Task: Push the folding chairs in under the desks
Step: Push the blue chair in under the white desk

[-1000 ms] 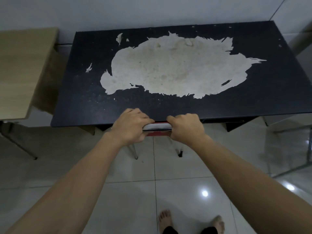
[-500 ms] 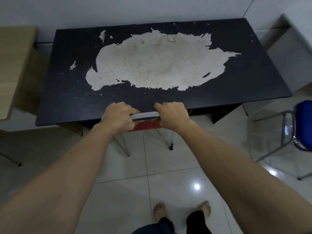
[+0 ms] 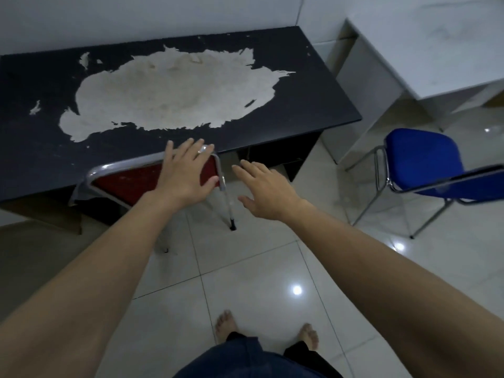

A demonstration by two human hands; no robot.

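While one black desk w/ peeled top (image 3: 300, 105) covers one red chrome-framed folding chair (image 3: 120, 181) tucked under its near edge, one blue chair (image 3: 420, 159) sits right; two hands open: left hand (image 3: 185, 175) flat over backrest, right hand (image 3: 266, 190) holding nothing.

The red chair (image 3: 122, 181) shows only its backrest and rear legs; its seat is hidden beneath the black desk (image 3: 300, 110), whose left end runs off the frame. The left hand (image 3: 185, 175) covers the backrest's right part. At right, the blue chair (image 3: 422, 159) and white desk (image 3: 436, 50) are cut off.
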